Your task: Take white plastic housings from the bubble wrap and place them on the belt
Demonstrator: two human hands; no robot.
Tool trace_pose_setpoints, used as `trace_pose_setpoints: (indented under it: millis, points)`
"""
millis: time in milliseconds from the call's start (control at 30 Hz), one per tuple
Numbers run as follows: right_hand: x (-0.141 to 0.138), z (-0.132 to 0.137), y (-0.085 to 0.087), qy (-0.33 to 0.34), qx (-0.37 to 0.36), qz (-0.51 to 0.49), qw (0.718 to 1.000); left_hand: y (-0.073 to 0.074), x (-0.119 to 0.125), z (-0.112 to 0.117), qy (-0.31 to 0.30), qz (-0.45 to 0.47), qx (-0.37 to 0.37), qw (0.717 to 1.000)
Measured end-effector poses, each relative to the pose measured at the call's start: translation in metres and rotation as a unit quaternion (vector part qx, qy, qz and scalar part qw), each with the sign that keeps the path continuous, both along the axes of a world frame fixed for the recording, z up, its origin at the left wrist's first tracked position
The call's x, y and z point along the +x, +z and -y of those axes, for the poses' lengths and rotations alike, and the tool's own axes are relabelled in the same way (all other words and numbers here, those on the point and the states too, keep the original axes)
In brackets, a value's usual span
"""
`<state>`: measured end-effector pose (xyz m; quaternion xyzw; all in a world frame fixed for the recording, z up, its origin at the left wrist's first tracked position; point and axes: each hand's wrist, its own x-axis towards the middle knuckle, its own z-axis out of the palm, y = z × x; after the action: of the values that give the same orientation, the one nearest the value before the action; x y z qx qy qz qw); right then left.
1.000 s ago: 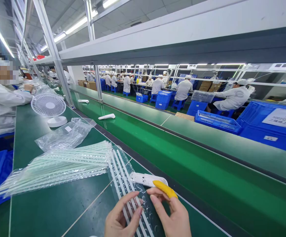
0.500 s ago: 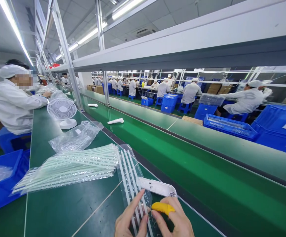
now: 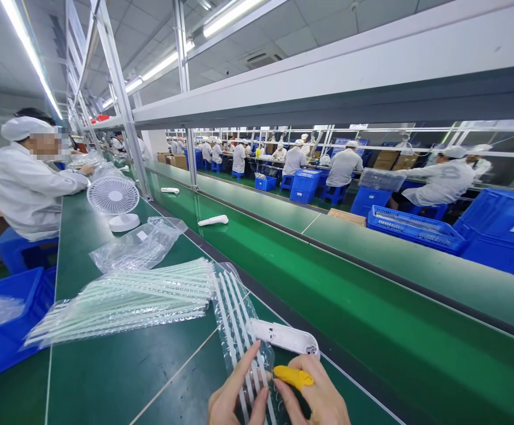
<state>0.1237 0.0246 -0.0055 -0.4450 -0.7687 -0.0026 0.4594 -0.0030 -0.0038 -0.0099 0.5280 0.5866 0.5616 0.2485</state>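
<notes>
At the bottom of the view, my left hand (image 3: 234, 392) grips a clear plastic sheet (image 3: 233, 321) carrying several narrow white strips, its thumb and index finger lying along the strips. Close by on the right, my right hand (image 3: 316, 392) wears a yellow finger cot (image 3: 293, 376) on the index finger. That finger and the thumb pinch at the sheet's right edge; any small piece between them is too small to make out. Just beyond my hands, a white elongated plastic housing (image 3: 286, 337) lies at the bench edge, partly touching the sheet.
A stack of similar strip sheets (image 3: 128, 298) lies left, with a crumpled clear bag (image 3: 139, 245) and a white fan (image 3: 113, 198) behind. White parts (image 3: 213, 220) lie on the green conveyor (image 3: 328, 283). A blue bin (image 3: 9, 319) and a seated co-worker (image 3: 31, 183) are at left.
The white parts on the conveyor have shifted slightly right and nearer. My hands keep nearly the same grip on the strip sheet, and the view has moved a little.
</notes>
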Motion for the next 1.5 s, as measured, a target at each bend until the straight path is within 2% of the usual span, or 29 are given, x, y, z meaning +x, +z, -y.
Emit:
trace_pose_setpoints:
  millis: [167,333,467,533,667,733,833,933,1167,1267,1433,1500]
  points:
    - [-0.001,0.002,-0.001,-0.011,-0.012,0.038,0.999,-0.004,-0.002,-0.003,-0.009,-0.045,0.067,0.997]
    - [0.004,0.001,0.007,0.017,-0.038,0.058,0.997,-0.007,-0.004,-0.006,-0.019,-0.039,0.077,0.996]
    - [0.012,-0.004,0.015,0.054,-0.112,0.058,0.991,-0.003,-0.004,-0.006,-0.014,-0.013,0.049,0.999]
    - [0.018,-0.009,0.019,0.062,-0.121,0.045,0.99,0.001,-0.004,-0.005,-0.011,0.001,0.034,0.999]
    - [0.03,-0.024,0.03,0.028,-0.126,0.007,0.992,0.007,-0.013,-0.009,0.016,0.011,-0.027,0.999]
    - [0.033,-0.032,0.036,0.033,-0.179,0.066,0.981,0.007,-0.02,-0.013,0.012,0.002,-0.078,0.997]
    - [0.032,-0.039,0.042,0.055,-0.273,0.185,0.942,0.005,-0.033,-0.019,-0.024,-0.013,-0.136,0.99]
    - [0.035,-0.039,0.038,0.061,-0.306,0.191,0.931,0.002,-0.039,-0.023,-0.041,-0.02,-0.144,0.989]
    - [0.069,-0.022,0.019,0.084,-0.311,0.007,0.947,0.001,-0.035,-0.022,-0.075,-0.04,-0.161,0.983]
    - [0.073,-0.019,0.013,0.069,-0.285,-0.003,0.956,0.002,-0.034,-0.022,-0.088,-0.046,-0.167,0.981]
    - [0.069,-0.026,-0.004,0.028,-0.187,-0.018,0.982,0.0,-0.035,-0.021,-0.099,-0.049,-0.174,0.979]
    - [0.07,-0.029,-0.008,0.017,-0.176,-0.034,0.984,0.0,-0.036,-0.022,-0.101,-0.049,-0.177,0.978]
